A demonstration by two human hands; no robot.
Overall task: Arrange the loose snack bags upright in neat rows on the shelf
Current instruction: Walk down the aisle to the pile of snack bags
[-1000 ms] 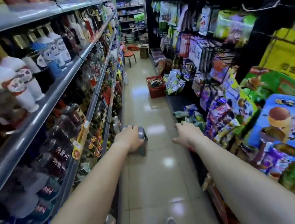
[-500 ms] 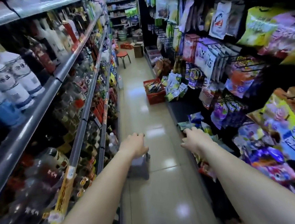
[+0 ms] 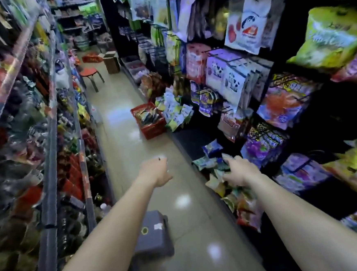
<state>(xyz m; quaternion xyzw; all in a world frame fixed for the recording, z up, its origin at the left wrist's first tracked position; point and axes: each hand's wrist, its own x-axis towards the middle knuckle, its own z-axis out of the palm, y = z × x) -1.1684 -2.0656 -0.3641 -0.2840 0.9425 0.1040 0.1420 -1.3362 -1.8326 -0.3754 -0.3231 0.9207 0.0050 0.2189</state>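
Note:
Loose snack bags (image 3: 210,161) lie jumbled on the low dark shelf (image 3: 186,138) at the right of the aisle, and more of them spill toward me along its edge (image 3: 240,203). My right hand (image 3: 241,171) reaches over this pile with its fingertips at the bags; blur hides any grip. My left hand (image 3: 156,171) hangs over the aisle floor, loosely curled, and holds nothing. A second heap of small bags (image 3: 176,112) leans on the same shelf farther down. Larger bags hang on hooks above (image 3: 228,75).
A grey box-like stool (image 3: 153,235) sits on the floor under my left forearm. A red basket (image 3: 151,122) of packets stands in the aisle by the far heap. A red stool (image 3: 89,73) and a cardboard box (image 3: 111,62) stand farther back. Bottle shelves (image 3: 46,145) line the left side.
My left hand let go of the grey stool, which now rests on the floor. My right hand moved right onto the loose bags. The view swung toward the snack shelf.

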